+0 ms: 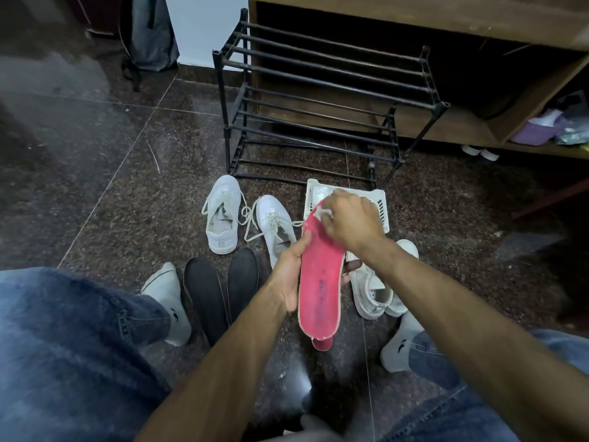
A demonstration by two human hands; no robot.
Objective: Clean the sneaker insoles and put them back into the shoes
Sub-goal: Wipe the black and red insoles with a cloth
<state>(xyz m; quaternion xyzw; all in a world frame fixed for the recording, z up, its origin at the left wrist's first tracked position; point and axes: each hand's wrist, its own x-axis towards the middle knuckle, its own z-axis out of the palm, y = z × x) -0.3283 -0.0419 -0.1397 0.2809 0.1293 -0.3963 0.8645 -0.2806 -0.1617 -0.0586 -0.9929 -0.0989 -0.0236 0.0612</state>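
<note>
— Biggest first? Black shoe rack (322,100) on dark tiled floor (111,173); white sneakers (223,215) just before it.

— And the pink insole (318,282)? Gripped along its edge by left hand (291,279), above floor.

— Right hand (347,221)? Pinching small white wipe (320,212) against insole's toe.

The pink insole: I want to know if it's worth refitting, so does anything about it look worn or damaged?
Yes. The pink insole, held by the left hand while the right hand wipes its toe end with a small white wipe, has a frayed, ragged white edge and a dark, smudged, worn print mid-surface.
</note>
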